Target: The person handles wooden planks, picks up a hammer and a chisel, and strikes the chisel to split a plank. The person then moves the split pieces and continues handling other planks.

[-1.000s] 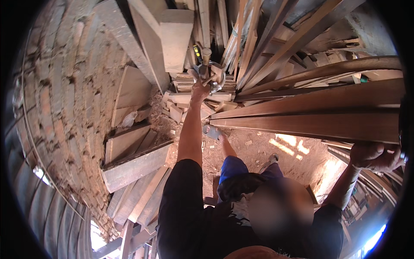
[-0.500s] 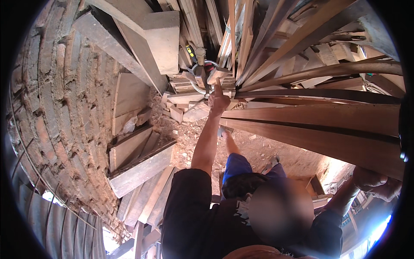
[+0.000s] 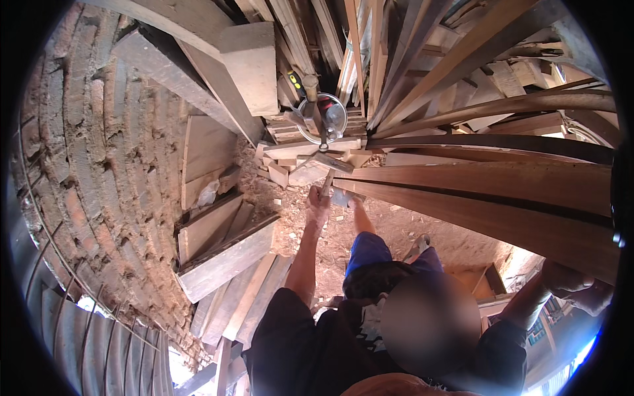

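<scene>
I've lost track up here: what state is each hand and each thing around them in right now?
Left hand: raised, gripping a small wooden piece.
Right hand: resting against the lowest long plank.
Long planks: stacked, lying flat.
Round metal tool: resting on stacked offcuts, untouched.
Boards by brick wall: leaning, loose.

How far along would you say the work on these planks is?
Long planks already lean stacked together. In hand: the left hand grips a short stick at their ends, the right hand steadies them. Left, seemingly: the hammer lies untouched on the offcuts behind.
</scene>
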Available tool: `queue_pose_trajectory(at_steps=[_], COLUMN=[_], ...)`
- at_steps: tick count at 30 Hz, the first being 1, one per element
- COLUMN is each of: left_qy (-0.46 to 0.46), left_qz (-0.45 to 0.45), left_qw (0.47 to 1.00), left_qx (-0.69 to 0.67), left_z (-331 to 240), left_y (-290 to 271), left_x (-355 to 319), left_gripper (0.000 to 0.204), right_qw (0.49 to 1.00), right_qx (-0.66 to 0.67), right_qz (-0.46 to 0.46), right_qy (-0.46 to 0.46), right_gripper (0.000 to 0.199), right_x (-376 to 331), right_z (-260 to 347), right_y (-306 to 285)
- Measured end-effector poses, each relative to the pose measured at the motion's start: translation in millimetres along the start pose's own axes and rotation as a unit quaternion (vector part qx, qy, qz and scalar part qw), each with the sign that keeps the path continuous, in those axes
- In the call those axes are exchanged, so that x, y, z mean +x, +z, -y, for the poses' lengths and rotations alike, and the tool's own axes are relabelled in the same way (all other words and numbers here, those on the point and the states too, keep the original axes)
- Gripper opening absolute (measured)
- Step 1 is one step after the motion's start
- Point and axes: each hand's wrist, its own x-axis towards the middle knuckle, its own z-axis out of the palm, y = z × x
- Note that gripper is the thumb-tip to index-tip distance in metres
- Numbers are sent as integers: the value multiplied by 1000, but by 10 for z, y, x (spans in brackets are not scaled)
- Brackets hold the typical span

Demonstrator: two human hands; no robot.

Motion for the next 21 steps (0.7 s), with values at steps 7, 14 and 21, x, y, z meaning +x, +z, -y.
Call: queue_pose_trajectory(at_steps=[7,14,21], left_qy=[141,216,128], left_qz=[62,134,132], left_qw=[974,967,969], left_qx=[-166,-31,-165], left_z=[-103,-1026,-1390], left_y=[198,274,385], left_x=[117,-302,-1112], left_gripper=[19,23,21], right_qw=[1000,1000,998], right_qx=[-2,1,20], right_qz=[-2,-3,-44], right_qy=[3,9,27], right_gripper=[50,47,44], right_x=[0,6,-91], right_z=[3,46,51], right_y=[-33,9,-29])
